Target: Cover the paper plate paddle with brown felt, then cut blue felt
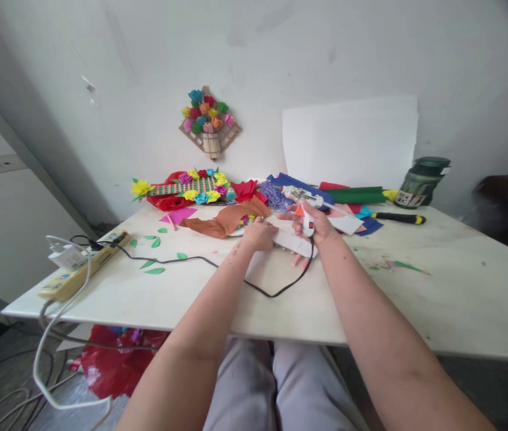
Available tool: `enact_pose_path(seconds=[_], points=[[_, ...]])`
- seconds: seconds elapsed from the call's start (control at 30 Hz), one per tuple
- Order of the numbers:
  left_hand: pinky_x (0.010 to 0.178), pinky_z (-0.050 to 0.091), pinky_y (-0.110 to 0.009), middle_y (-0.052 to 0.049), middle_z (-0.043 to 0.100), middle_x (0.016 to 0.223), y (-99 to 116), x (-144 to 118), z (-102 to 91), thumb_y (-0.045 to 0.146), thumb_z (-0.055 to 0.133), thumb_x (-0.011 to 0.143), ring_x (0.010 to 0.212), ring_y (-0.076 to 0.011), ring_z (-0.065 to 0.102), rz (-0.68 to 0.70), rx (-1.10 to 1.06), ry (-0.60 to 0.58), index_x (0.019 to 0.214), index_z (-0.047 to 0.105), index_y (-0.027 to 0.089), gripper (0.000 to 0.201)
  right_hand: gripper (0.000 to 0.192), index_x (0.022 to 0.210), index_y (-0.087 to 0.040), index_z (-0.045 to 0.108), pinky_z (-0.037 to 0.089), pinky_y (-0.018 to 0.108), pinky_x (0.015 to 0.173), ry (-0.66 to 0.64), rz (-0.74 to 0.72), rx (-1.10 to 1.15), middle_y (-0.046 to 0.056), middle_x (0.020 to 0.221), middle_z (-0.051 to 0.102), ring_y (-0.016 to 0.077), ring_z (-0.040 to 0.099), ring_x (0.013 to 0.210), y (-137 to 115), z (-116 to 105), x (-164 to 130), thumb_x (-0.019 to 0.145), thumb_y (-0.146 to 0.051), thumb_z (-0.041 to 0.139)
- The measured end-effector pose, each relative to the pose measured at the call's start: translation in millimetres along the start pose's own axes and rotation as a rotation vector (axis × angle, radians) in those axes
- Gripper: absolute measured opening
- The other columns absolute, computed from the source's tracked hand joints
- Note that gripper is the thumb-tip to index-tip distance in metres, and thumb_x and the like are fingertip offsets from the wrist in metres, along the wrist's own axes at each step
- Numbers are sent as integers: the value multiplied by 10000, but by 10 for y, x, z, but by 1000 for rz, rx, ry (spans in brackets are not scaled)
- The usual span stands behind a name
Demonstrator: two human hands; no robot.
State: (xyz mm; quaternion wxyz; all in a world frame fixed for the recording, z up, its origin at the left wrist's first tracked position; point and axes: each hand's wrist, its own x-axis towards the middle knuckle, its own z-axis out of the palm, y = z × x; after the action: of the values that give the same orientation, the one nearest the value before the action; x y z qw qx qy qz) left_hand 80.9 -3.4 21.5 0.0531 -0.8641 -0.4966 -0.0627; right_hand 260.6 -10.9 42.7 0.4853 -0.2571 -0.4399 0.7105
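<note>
In my right hand (319,224) is a white glue gun (308,226) with an orange trigger, its nozzle pointing up and away to the left. Its black cord (274,296) loops over the table. My left hand (260,234) rests low on the table, fingers curled down and mostly hidden, so what they grip cannot be made out. Close beside it are brown-orange crepe paper (220,218), small yellow and pink paper pieces (245,220) and a white card strip (294,243) reaching under the glue gun.
A cream power strip (81,269) lies at the left, near green paper leaves (155,271). Behind are a flower-trimmed woven piece (182,189), a green paper roll (357,195), a dark jar (422,182) and a black-yellow handled tool (400,218). Green scraps (402,264) lie right.
</note>
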Motion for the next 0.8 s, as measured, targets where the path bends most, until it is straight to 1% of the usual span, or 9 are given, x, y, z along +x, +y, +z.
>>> enact_pose_path(seconds=[0.13,0.17,0.23,0.3,0.37,0.47,0.53,0.6,0.8], points=[[1007,353,-334,-72,513,1334,-95,-130,-68,309,652,652,1203,-248,455,63,-263,-37,1239,560,206,603,310,853,-174,546,438,187,340,97,7,56,54,688,681,82,517,369,127,241,103,849,-484,520],[988,374,-310,-61,514,1335,-158,-173,-93,305,647,657,1196,-235,471,41,-342,-17,1230,566,211,586,297,830,-174,536,446,187,348,117,17,59,52,672,677,82,519,367,160,273,126,857,-469,517],[891,439,-263,-50,628,1175,-319,-270,-140,253,603,681,1070,-209,563,-63,-452,71,1056,663,188,385,271,797,-172,520,439,183,345,135,50,28,55,652,674,79,513,353,220,305,163,866,-433,523],[828,463,-278,-48,699,923,-502,-380,-169,243,566,704,902,-206,617,-227,-413,220,841,700,174,203,245,785,-165,517,407,175,321,126,90,-35,63,643,675,74,495,331,269,315,191,862,-397,543],[836,456,-326,-54,693,785,-679,-495,-165,249,569,692,900,-243,602,-366,-257,330,682,677,186,126,238,778,-156,524,379,172,303,116,131,-97,73,645,676,68,478,317,307,323,215,850,-379,563],[877,437,-340,-53,686,906,-882,-649,-98,261,591,665,999,-256,563,-420,-179,439,761,666,201,136,261,771,-152,535,368,184,291,88,167,-175,76,666,681,69,471,316,357,359,258,822,-401,595],[883,436,-326,-54,673,989,-954,-720,-35,210,578,644,982,-231,577,-440,-205,434,905,654,194,273,262,789,-154,547,371,192,290,52,160,-213,70,664,681,74,471,316,389,400,296,806,-407,616],[861,445,-312,-55,673,989,-974,-760,19,193,560,646,946,-218,597,-455,-234,387,996,635,190,358,259,810,-156,558,371,194,289,13,145,-239,61,635,675,79,472,314,418,447,336,797,-403,634],[878,423,-363,-78,667,995,-906,-779,66,239,566,675,979,-258,580,-506,-103,288,997,667,211,339,291,855,-143,570,349,183,266,-98,156,-304,61,618,683,80,467,292,477,554,451,791,-419,635]])
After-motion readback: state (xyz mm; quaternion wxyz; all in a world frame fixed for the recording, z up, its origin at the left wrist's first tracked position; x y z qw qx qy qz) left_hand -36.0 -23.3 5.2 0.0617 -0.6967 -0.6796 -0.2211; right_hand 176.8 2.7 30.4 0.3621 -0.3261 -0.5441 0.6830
